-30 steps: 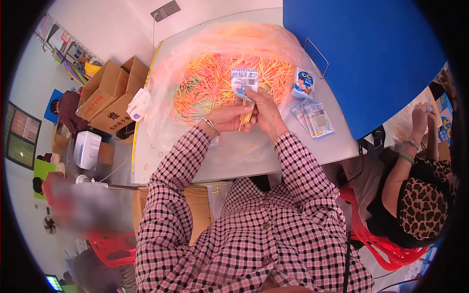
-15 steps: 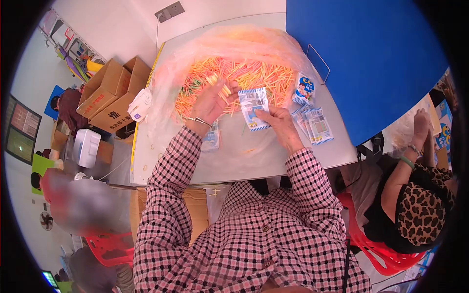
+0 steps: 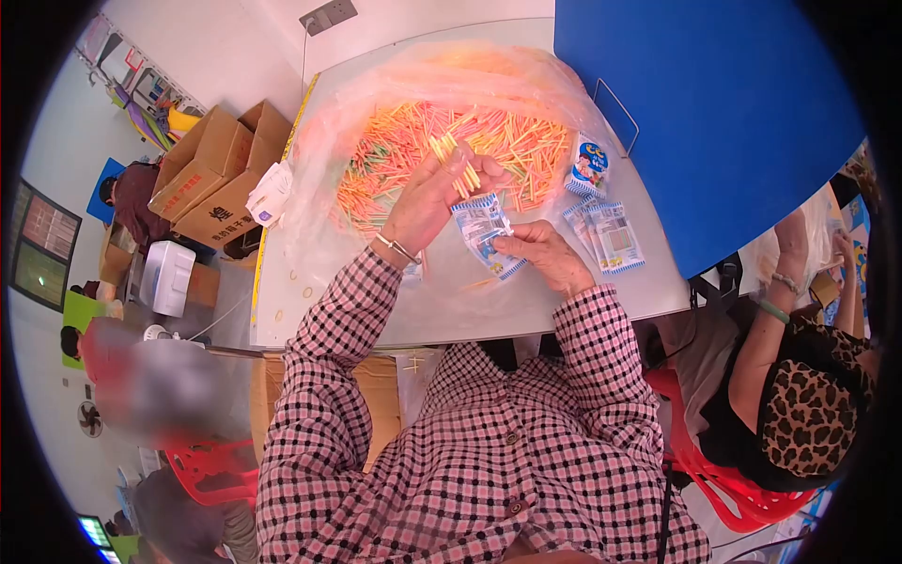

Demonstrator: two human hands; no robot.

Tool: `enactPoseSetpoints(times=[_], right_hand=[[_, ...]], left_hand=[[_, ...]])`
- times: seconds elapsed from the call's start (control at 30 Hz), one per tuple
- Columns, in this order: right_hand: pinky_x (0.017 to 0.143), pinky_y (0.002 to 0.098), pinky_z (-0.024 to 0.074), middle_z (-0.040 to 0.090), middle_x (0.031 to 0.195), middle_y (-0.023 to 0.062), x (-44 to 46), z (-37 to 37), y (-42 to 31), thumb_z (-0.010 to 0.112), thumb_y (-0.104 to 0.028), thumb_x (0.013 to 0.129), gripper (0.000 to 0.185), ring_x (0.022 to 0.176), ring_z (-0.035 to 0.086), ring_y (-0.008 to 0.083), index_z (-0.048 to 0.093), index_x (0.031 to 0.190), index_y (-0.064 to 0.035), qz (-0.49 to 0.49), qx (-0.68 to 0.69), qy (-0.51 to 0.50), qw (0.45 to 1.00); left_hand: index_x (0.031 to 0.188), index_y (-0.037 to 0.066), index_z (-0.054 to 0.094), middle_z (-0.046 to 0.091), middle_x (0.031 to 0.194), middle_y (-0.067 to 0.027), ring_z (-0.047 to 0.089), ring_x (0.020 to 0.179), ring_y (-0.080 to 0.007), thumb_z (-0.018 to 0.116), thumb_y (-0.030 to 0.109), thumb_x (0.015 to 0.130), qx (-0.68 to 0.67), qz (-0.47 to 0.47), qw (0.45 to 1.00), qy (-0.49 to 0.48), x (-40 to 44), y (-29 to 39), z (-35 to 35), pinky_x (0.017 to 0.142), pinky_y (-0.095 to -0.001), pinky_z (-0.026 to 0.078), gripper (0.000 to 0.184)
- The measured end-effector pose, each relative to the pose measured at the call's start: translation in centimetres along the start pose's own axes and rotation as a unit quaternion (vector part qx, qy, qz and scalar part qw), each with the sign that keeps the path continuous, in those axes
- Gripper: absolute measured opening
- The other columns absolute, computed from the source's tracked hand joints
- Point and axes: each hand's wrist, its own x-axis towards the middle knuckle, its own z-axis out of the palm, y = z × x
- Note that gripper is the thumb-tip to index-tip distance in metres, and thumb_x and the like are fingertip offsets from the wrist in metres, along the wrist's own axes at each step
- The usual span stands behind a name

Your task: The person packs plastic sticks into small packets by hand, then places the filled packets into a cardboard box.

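My left hand [image 3: 427,199] is closed round a small bunch of thin yellow and pink sticks [image 3: 455,162], tilted over the top end of a packet. That small blue-and-white printed packet [image 3: 484,235] is pinched in my right hand [image 3: 548,256] by its right side. Behind both hands a large pile of pink, orange, yellow and a few green sticks [image 3: 536,155] lies in a clear plastic bag [image 3: 324,174] spread open on the table. Several flat packets [image 3: 615,240] lie to the right of my right hand, with a plump packet [image 3: 589,169] just above them.
A blue panel [image 3: 705,113] stands along the table's right side. Cardboard boxes [image 3: 211,179] are stacked past the left edge, and a white crumpled item [image 3: 270,195] sits at that edge. A co-worker in leopard print [image 3: 808,409] sits at right; other people are at left.
My left hand with the sticks has moved right and toward the packet. The packet has tilted and come slightly lower, its top now beside the sticks.
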Motion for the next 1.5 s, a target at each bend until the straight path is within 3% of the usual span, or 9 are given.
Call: enactPoseSetpoints(times=[0.07,0.2,0.5,0.87,1.03,1.3,1.4,1.47,1.5], right_hand=[[0.079,0.0218,0.0456,0.066,0.095,0.0075,-0.1,-0.2,0.1,0.064,-0.017,0.084,0.033,0.085,0.06,0.0099,0.062,0.108,0.0047,0.005,0.007,-0.003,1.0],[0.079,0.022,0.0458,0.066,0.096,0.0075,-0.4,-0.3,0.2,0.064,-0.018,0.084,0.034,0.086,0.059,0.0097,0.062,0.109,0.0046,0.006,-0.006,-0.004,1.0],[0.078,0.0221,0.0461,0.066,0.096,0.0074,-0.6,-0.3,0.5,0.063,-0.018,0.085,0.032,0.086,0.059,0.0096,0.062,0.108,0.0047,0.001,-0.018,-0.014,1.0],[0.08,0.022,0.0454,0.067,0.093,0.0047,-0.7,-0.3,0.3,0.063,-0.018,0.085,0.029,0.083,0.059,0.008,0.064,0.108,0.0009,-0.036,-0.017,0.021,0.999],[0.078,0.0223,0.0445,0.066,0.094,0.0038,-0.7,0.5,0.5,0.059,-0.021,0.088,0.029,0.084,0.058,0.008,0.064,0.107,0.0004,-0.06,-0.058,0.019,0.996],[0.074,0.0217,0.0437,0.066,0.09,0.0021,-1.3,0.2,0.5,0.062,-0.025,0.085,0.031,0.08,0.056,0.0062,0.066,0.102,0.0005,-0.036,-0.167,0.039,0.984],[0.071,0.0192,0.0433,0.066,0.086,-0.0006,-1.6,-0.2,0.7,0.064,-0.022,0.085,0.026,0.076,0.055,0.0032,0.067,0.099,0.0002,-0.023,-0.147,0.082,0.985],[0.069,0.019,0.0428,0.066,0.083,-0.0008,-1.9,-0.1,-0.2,0.064,-0.022,0.085,0.025,0.075,0.054,0.0028,0.068,0.097,0.0002,-0.011,-0.143,0.114,0.983],[0.069,0.0188,0.0426,0.066,0.082,-0.0008,-2.0,-0.1,-0.5,0.064,-0.022,0.085,0.025,0.074,0.054,0.0025,0.068,0.096,0.0002,-0.006,-0.141,0.131,0.981]], left_hand=[[0.101,0.0,0.056,0.062,0.099,-0.0091,0.057,0.1,-0.0182,0.038,0.033,0.098,0.084,0.017,0.996,-0.017,-0.3,-0.2,0.3,0.089,-0.0319,0.045,0.037],[0.098,-0.001,0.06,0.062,0.102,-0.0089,0.055,0.098,-0.0141,0.037,0.034,0.098,0.178,0.011,0.984,0.01,-1.2,-0.9,0.4,0.087,-0.0289,0.044,0.041],[0.112,0.002,0.05,0.06,0.112,-0.0108,0.055,0.099,-0.0141,0.039,0.026,0.098,0.188,-0.02,0.981,-0.044,-1.8,-1.7,-0.1,0.088,-0.0297,0.044,0.03],[0.117,0.003,0.052,0.058,0.109,-0.0064,0.055,0.1,-0.0144,0.052,0.01,0.09,0.384,0.074,0.917,-0.077,-1.6,-0.7,-0.7,0.088,-0.0286,0.044,0.027],[0.116,0.002,0.051,0.057,0.107,-0.0049,0.055,0.096,-0.0141,0.057,0.005,0.086,0.41,0.007,0.908,-0.08,-2.4,-0.5,-0.4,0.086,-0.0276,0.044,0.031],[0.11,0.0,0.053,0.058,0.098,-0.0052,0.058,0.083,-0.012,0.059,0.007,0.085,0.43,0.189,0.882,-0.018,-3.4,-3.6,-0.6,0.076,-0.0239,0.048,0.026],[0.107,0.0,0.055,0.059,0.087,-0.0045,0.058,0.076,-0.0115,0.059,0.01,0.087,0.261,0.008,0.965,0.022,-2.0,-2.1,-3.6,0.07,-0.0259,0.049,0.024],[0.101,0.001,0.057,0.059,0.076,-0.0059,0.058,0.069,-0.0145,0.061,0.013,0.084,0.475,0.086,0.874,0.05,-0.2,-2.4,-9.5,0.063,-0.0294,0.049,0.022],[0.101,0.001,0.057,0.059,0.076,-0.0059,0.058,0.069,-0.0145,0.061,0.013,0.084,0.475,0.087,0.874,0.05,0.3,-2.3,-11.5,0.063,-0.0294,0.049,0.022]])
